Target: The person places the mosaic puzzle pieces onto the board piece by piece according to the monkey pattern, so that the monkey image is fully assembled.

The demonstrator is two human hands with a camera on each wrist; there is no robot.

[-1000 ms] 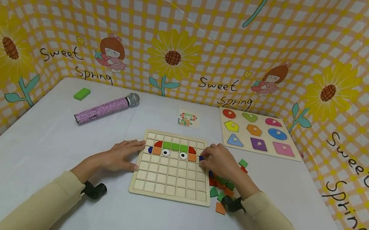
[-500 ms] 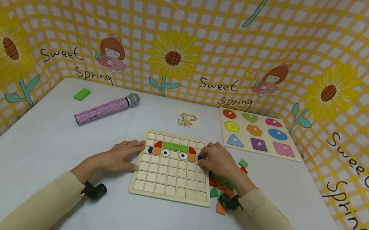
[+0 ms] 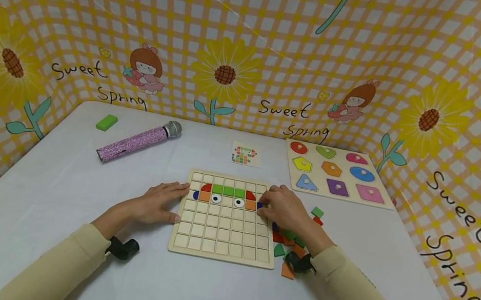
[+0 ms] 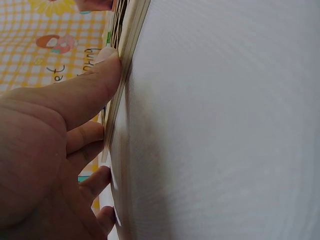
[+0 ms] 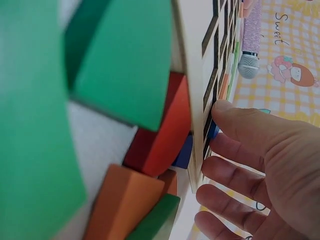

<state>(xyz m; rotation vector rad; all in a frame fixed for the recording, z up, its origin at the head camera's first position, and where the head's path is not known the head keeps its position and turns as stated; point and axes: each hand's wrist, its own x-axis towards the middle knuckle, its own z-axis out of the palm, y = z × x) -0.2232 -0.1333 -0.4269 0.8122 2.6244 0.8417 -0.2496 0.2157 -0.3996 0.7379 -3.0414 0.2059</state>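
Note:
A wooden grid board [image 3: 228, 234] lies flat on the white table. My left hand [image 3: 150, 204] rests against its left edge with fingers spread; in the left wrist view the thumb [image 4: 95, 92] touches the rim. At the right end of the second row, my right hand [image 3: 288, 210] pinches a blue tile [image 3: 259, 206] between thumb and fingers; the fingers partly cover it. That row also bears another blue tile [image 3: 196, 195], orange tiles [image 3: 204, 196] and two eye tiles [image 3: 216, 199]. Above them sit green tiles [image 3: 228, 191] between two red rounded ones [image 3: 207, 188].
Loose coloured tiles [image 3: 288, 270] are heaped right of the board, partly under my right forearm. Behind stand a pattern card [image 3: 245, 154] and a knobbed shape puzzle [image 3: 332, 170]. A glittery pink microphone [image 3: 134, 144] and a green block [image 3: 106, 123] lie at the back left.
My right hand has shifted slightly left with the blue tile, over the end cell of the second row. The left hand has stayed at the board's edge.

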